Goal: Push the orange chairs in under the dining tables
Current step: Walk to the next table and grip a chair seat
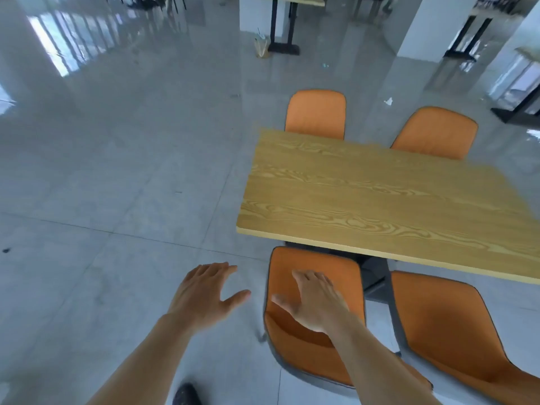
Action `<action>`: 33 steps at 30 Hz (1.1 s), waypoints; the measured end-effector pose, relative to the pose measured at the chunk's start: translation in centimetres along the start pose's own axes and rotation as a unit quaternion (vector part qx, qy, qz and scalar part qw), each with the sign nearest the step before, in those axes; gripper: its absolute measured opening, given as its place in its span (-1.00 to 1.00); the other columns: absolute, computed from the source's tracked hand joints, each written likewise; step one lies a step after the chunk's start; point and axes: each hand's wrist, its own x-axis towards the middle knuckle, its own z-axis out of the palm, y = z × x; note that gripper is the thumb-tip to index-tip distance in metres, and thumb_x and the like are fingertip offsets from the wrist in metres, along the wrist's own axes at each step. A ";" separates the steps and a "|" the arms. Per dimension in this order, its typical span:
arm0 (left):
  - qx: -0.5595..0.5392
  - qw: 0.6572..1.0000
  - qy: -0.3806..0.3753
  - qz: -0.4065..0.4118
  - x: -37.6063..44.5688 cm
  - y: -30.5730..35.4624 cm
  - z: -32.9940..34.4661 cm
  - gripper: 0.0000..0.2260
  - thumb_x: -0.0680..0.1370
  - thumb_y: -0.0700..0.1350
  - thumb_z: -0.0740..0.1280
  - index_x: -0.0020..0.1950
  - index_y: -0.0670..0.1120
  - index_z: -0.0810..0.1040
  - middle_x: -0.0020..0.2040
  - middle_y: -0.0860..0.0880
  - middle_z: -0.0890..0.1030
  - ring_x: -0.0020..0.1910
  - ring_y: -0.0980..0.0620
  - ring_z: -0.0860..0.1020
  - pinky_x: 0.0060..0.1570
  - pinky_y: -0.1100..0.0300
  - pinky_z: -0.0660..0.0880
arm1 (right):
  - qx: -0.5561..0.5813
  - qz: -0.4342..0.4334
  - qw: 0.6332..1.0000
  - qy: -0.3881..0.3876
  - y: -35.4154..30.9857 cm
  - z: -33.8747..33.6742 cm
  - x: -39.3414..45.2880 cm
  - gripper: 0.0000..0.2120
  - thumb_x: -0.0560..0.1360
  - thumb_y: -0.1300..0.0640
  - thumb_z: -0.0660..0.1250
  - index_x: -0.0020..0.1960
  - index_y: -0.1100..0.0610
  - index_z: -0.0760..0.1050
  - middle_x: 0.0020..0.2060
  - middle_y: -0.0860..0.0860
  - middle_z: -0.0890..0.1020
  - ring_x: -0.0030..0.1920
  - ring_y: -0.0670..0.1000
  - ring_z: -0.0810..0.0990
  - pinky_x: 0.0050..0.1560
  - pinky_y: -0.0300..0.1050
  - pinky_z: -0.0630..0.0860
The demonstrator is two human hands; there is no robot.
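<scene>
At near edge of wood-grain rectangular table (pixel 380 194): orange moulded chair (pixel 312 340), seat partly under. Right hand (pixel 315 302) spread flat over backrest; left hand (pixel 204 293) spread, off-chair. One-sided push may skew chair into table leg.

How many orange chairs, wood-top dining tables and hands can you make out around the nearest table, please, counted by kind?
Orange upholstered chairs: 4 (far left, far right, near left, near right)
Light wood-grain dining table: 1
Bare hands: 2 (left hand, right hand)
Total: 7

Grey tiled floor (pixel 117 171) under orange chairs (pixel 314 317)
</scene>
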 end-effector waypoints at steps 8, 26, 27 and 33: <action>-0.008 0.994 0.060 -0.091 1.5 -19.6 -11.7 -0.26 0.49 0.53 0.03 0.57 0.17 0.26 0.57 0.16 0.28 0.55 0.09 0.20 0.51 0.11 0.12 | 0.002 -0.096 0.995 0.032 -21.8 -6.9 12.6 -0.06 0.51 -0.51 0.04 0.64 0.13 0.09 0.61 0.06 0.19 0.60 0.08 0.11 0.57 -0.01 0.02; 0.007 0.983 0.077 -0.164 25.2 -44.4 -29.1 -0.18 0.46 0.54 0.04 0.60 0.11 0.22 0.55 0.14 0.33 0.54 0.05 0.25 0.51 0.08 0.16 | -0.013 -0.163 0.986 0.027 -42.1 -20.8 46.2 -0.11 0.55 -0.45 0.10 0.63 0.15 0.09 0.61 0.05 0.19 0.60 0.07 0.12 0.58 -0.02 0.03; 0.009 0.983 0.076 -0.164 27.4 -45.3 -30.4 -0.18 0.46 0.54 0.03 0.60 0.10 0.22 0.55 0.13 0.34 0.53 0.05 0.26 0.51 0.09 0.16 | -0.010 -0.163 0.986 0.028 -42.6 -22.2 48.4 -0.11 0.55 -0.46 0.10 0.63 0.15 0.11 0.61 0.06 0.20 0.59 0.07 0.14 0.57 -0.02 0.05; 0.018 0.986 0.080 -0.143 39.8 -49.1 -37.1 -0.19 0.48 0.52 0.05 0.61 0.08 0.21 0.55 0.12 0.33 0.53 0.05 0.26 0.50 0.09 0.16 | -0.005 -0.139 0.989 0.052 -43.4 -29.7 60.3 -0.07 0.53 -0.48 0.09 0.64 0.16 0.09 0.61 0.06 0.21 0.58 0.08 0.17 0.56 0.00 0.13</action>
